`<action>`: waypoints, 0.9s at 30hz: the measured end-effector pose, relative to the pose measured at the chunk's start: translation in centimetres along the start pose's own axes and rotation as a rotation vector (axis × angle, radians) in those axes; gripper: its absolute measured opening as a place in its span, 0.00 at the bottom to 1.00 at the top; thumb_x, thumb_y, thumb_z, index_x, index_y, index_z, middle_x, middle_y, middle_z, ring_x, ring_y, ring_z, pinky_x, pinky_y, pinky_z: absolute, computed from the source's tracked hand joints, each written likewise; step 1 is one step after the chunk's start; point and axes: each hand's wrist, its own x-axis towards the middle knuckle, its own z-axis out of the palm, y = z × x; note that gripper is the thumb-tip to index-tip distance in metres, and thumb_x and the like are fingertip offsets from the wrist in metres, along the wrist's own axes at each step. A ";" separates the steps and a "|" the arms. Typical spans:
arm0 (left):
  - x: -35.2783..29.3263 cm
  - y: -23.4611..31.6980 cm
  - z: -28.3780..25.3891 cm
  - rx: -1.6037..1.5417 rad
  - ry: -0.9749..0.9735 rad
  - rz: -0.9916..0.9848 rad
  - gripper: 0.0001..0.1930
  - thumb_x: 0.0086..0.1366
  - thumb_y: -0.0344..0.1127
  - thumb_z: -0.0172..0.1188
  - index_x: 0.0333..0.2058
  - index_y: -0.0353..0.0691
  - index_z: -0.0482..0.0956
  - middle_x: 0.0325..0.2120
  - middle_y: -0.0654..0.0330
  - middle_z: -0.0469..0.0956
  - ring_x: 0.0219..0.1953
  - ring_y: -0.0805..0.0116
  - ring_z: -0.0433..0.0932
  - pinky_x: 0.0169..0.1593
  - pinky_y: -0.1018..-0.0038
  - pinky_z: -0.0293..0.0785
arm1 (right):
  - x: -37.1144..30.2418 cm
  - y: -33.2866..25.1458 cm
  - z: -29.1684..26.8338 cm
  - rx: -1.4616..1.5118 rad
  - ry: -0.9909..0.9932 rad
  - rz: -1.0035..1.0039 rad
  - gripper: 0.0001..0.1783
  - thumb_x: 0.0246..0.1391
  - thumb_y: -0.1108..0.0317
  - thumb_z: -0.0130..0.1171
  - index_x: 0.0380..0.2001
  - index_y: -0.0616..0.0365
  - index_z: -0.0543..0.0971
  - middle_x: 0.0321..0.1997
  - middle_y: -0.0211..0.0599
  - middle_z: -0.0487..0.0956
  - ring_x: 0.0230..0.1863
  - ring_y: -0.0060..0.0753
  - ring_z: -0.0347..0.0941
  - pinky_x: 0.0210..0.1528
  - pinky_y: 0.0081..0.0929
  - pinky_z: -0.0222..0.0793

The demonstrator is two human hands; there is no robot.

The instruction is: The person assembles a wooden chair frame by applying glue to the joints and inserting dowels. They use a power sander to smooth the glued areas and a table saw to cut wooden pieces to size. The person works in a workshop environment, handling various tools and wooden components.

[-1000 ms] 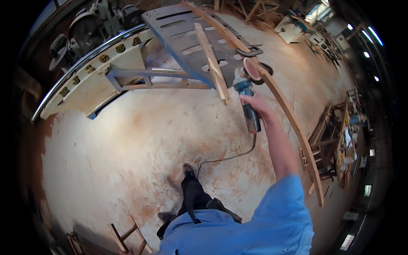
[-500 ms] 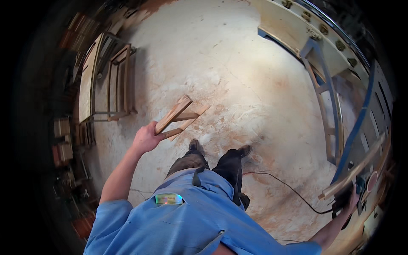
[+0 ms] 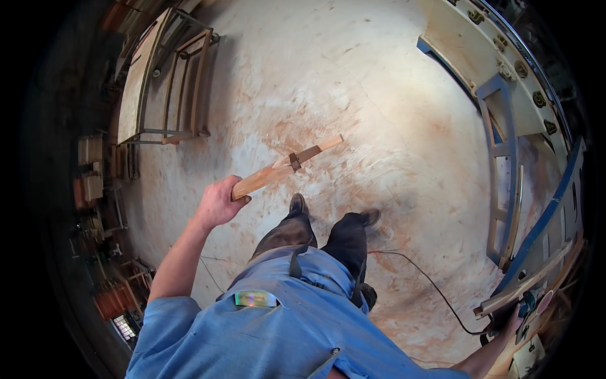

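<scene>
Floor [image 3: 398, 139], table [image 3: 142, 82], cord [image 3: 434, 284], wood [image 3: 260, 180] in left hand [image 3: 219, 201]

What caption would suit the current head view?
Workshop floor from above: the left hand holds a wooden piece, the right hand a teal power tool near the slotted table.

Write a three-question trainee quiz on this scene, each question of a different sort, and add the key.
1. True or false: the left hand is empty.

2. Multiple choice: a dark cord curves over the floor toward a power tool. On which side of the person is that tool?
A) left
B) right
C) between the feet

3. Fill in the blank: the person's shirt is ____ in colour.

Key
1. False: its fingers close around one end of a wooden piece.
2. B: the right hand holds it.
3. Blue.
</scene>
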 end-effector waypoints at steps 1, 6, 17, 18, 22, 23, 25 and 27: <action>0.6 -1.7 0.6 -0.039 0.003 0.027 0.19 0.52 0.39 0.69 0.40 0.40 0.75 0.31 0.50 0.79 0.36 0.47 0.79 0.39 0.60 0.74 | 0.3 1.6 -1.7 0.025 0.061 0.026 0.43 0.53 0.40 0.60 0.52 0.75 0.74 0.51 0.56 0.78 0.51 0.46 0.76 0.56 0.36 0.69; -1.1 -8.3 0.9 -0.128 0.053 0.046 0.19 0.52 0.39 0.69 0.40 0.40 0.75 0.31 0.50 0.79 0.35 0.47 0.79 0.39 0.60 0.74 | -6.3 -9.8 -4.8 0.080 0.441 0.013 0.39 0.57 0.43 0.58 0.57 0.70 0.71 0.56 0.52 0.75 0.54 0.44 0.73 0.58 0.35 0.66; -6.2 -30.2 1.3 -0.248 0.215 0.072 0.14 0.50 0.33 0.66 0.36 0.40 0.74 0.26 0.53 0.78 0.32 0.49 0.79 0.35 0.56 0.73 | -54.7 -54.3 14.2 0.190 -0.145 -1.236 0.36 0.44 0.67 0.69 0.59 0.62 0.69 0.61 0.48 0.71 0.61 0.48 0.66 0.62 0.40 0.63; -7.3 -32.3 1.2 -0.236 0.250 0.046 0.13 0.50 0.33 0.64 0.34 0.39 0.74 0.25 0.53 0.77 0.31 0.49 0.78 0.35 0.56 0.73 | -61.3 -58.1 16.8 0.159 -0.285 -1.416 0.39 0.42 0.69 0.71 0.59 0.61 0.69 0.62 0.49 0.70 0.62 0.50 0.65 0.63 0.40 0.63; -11.4 -41.3 0.6 -0.174 0.288 -0.127 0.06 0.50 0.30 0.59 0.28 0.40 0.72 0.23 0.53 0.76 0.28 0.50 0.79 0.31 0.58 0.74 | -85.0 -68.3 23.2 0.091 -0.665 -1.985 0.40 0.36 0.64 0.75 0.54 0.64 0.70 0.62 0.52 0.68 0.63 0.56 0.62 0.64 0.44 0.60; -12.7 -43.4 0.4 -0.165 0.299 -0.166 0.06 0.50 0.30 0.58 0.27 0.40 0.72 0.23 0.54 0.76 0.27 0.51 0.79 0.30 0.58 0.74 | -90.0 -69.9 24.2 0.011 -0.703 -2.114 0.40 0.35 0.63 0.75 0.53 0.64 0.71 0.61 0.52 0.68 0.63 0.56 0.62 0.63 0.44 0.61; -14.5 -47.9 -0.2 -0.141 0.303 -0.237 0.05 0.50 0.30 0.57 0.26 0.40 0.72 0.22 0.53 0.76 0.26 0.52 0.79 0.29 0.58 0.74 | -98.1 -72.7 27.4 -0.167 -0.828 -2.327 0.41 0.36 0.62 0.74 0.55 0.61 0.69 0.61 0.52 0.67 0.62 0.57 0.62 0.62 0.46 0.61; -15.9 -52.5 -1.2 -0.116 0.278 -0.307 0.04 0.51 0.31 0.57 0.26 0.40 0.72 0.22 0.53 0.76 0.26 0.52 0.79 0.29 0.59 0.75 | -105.2 -74.8 30.5 -0.235 -0.824 -2.487 0.29 0.37 0.62 0.71 0.44 0.59 0.71 0.46 0.47 0.74 0.51 0.50 0.71 0.52 0.44 0.67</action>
